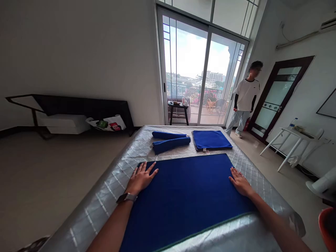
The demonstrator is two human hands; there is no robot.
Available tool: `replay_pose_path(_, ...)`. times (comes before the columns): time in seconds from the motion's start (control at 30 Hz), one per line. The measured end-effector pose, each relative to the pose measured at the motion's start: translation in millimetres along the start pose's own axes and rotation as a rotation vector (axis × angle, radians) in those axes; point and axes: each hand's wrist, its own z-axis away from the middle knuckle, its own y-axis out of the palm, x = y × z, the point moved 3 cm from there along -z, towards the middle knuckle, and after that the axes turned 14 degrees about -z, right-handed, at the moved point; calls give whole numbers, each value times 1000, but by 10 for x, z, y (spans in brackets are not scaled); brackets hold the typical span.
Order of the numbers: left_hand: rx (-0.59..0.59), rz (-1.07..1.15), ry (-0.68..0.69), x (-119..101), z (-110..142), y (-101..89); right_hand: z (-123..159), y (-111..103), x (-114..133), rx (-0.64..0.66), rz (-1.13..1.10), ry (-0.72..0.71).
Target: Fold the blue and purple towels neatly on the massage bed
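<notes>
A blue cloth (183, 196) with a green edge lies spread flat on a silver quilted mattress (102, 196). My left hand (141, 177), below a wrist with a dark watch (127, 198), rests on the cloth's far left corner with fingers spread. On its far right edge lies my right hand (240, 182), flat, fingers stretched out. Neither hand grips anything. Beyond the cloth are two rolled blue cloths (172, 143), side by side. To their right sits a stack of folded blue cloths (211, 140) with a small white tag at the front.
A person (246, 94) in a white shirt stands beyond the mattress at the right. A black stool (178, 108) is by the sliding glass door (203, 70). Along the left wall runs a black bench (84, 105); a white table (298, 133) stands at the right.
</notes>
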Motion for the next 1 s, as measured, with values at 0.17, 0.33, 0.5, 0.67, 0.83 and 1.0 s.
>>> replay_pose_path(0.17,7,12,-10,2,-8,14,-14,-176,-239,-6,-35,70)
replay_pose_path(0.33,20,3,-13,-3,7,-18,-324,-340,-150,-98,-79,27)
replay_pose_path(0.5,22,-15,-2,2,22,-42,-804,-240,257,-58,-93,-74)
replay_pose_path(0.67,-20,-21,9,18,23,14,-1134,-82,342,37,-58,3)
replay_pose_path(0.83,-19,-36,20,79,16,67,-1294,-111,107,11,-52,79)
replay_pose_path(1.0,-34,-64,86,123,24,91,-1312,-70,75,-11,-86,94)
